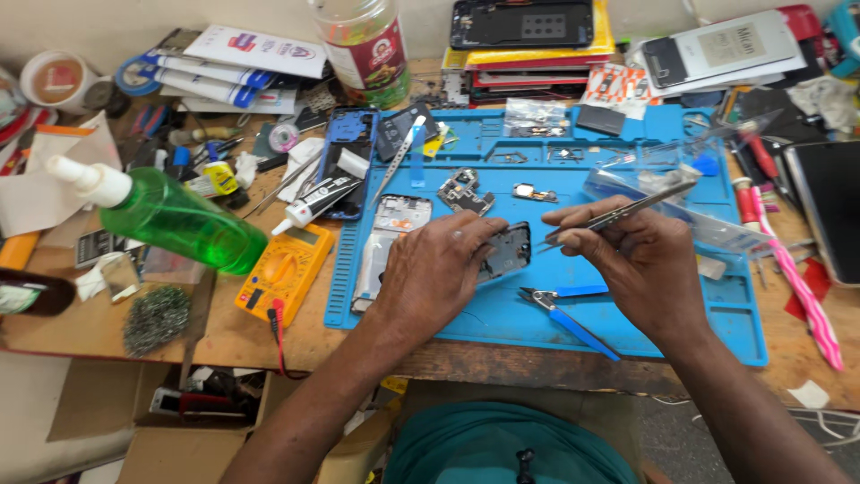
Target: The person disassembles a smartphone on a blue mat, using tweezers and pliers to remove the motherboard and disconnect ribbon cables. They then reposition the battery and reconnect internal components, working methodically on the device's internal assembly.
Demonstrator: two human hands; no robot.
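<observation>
At frame centre, the left hand (pixel 439 269) presses a phone frame (pixel 506 251) steady on the blue mat (pixel 717 305) while the right hand (pixel 640 260) pinches tweezers (pixel 618 213) toward it.

Blue work mat (pixel 627 336) taken as reference. Left of it: yellow multimeter (pixel 284 272), green spray bottle (pixel 175 215) lying on its side, steel-wool pad (pixel 155 319). Beyond its far edge: stacked phone boxes (pixel 533 56) and a clear plastic jar (pixel 363 47); blue-handled pliers (pixel 569 315) lie on its near part.
</observation>
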